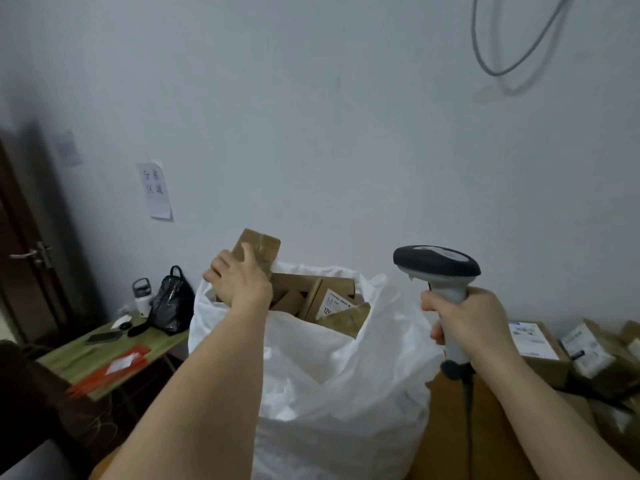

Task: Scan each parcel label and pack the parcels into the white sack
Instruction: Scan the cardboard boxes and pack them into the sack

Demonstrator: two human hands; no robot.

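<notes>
On the left, one green table (86,362) is carrying a black bag (173,303), a bottle (142,296) and a phone (104,337). The left hand (239,282) is grasping one taped cardboard parcel (261,245) above the mouth of the crinkled white sack (329,393), where three boxy brown parcels (294,292) are showing. The right hand (467,320) is clenching one smooth grey scanner (438,261). Two labelled parcels (533,341) are lying rightmost.
</notes>
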